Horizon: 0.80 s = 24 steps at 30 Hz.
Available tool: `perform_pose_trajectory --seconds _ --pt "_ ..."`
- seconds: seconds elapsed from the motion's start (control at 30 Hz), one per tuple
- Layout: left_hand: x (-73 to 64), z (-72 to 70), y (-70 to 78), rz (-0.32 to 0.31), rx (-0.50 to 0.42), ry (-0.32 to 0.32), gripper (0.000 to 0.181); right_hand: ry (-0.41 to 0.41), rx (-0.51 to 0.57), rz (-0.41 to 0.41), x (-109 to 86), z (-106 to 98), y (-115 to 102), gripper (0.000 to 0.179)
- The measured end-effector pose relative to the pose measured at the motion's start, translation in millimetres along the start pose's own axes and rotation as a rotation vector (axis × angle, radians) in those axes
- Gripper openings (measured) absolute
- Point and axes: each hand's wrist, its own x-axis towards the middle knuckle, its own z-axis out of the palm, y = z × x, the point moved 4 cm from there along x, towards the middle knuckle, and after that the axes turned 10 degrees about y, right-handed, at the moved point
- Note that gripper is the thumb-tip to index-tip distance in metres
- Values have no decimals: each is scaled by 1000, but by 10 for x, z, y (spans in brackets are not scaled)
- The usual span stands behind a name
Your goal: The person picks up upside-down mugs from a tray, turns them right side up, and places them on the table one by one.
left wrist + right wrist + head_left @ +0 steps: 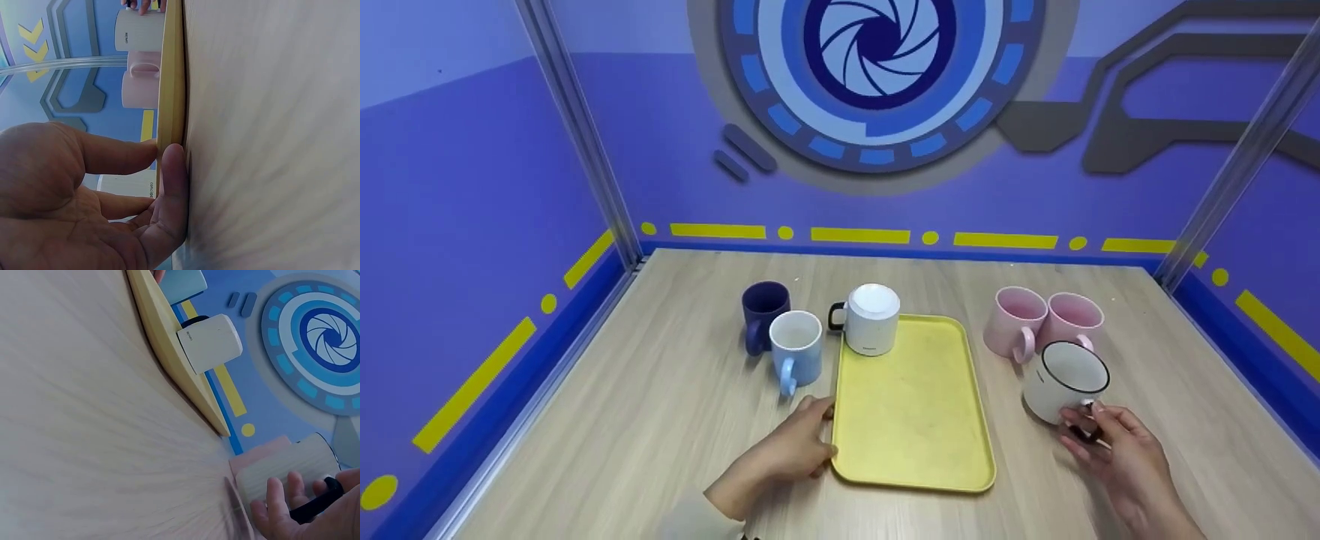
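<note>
My left hand (pixel 802 442) is at the left long edge of a yellow tray (pixel 915 420), and its fingers and thumb pinch the rim, as the left wrist view shows close up. On the tray's far left corner stands a white mug (pixel 871 322), its black handle pointing left. My right hand (pixel 1125 457) grips the dark handle of a white mug with a black rim (pixel 1046 394), to the right of the tray. This mug leans a little, and I cannot tell whether its base touches the table.
Left of the tray stand a dark blue mug (pixel 766 304) and a light blue mug (pixel 797 349), close together. Two pink mugs, one nearer the tray (pixel 1006 330) and one beside it (pixel 1069 319), stand behind the rimmed mug. Blue walls (pixel 660 150) enclose the wooden table (pixel 660 420).
</note>
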Motion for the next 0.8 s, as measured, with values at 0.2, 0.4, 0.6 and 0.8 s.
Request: perform_pose_trajectory --seconds 0.2,0.4,0.6,0.8 --pt "1 -9 -4 14 26 0 72 -7 21 6 74 33 21 17" --pt "-3 -15 -5 23 24 3 72 -3 28 13 131 52 29 15" --pt "-12 -9 -3 7 6 -15 73 52 -13 -15 183 79 15 17" --pt "-2 -11 -5 -4 -2 -1 74 77 -79 -2 236 81 -1 22"
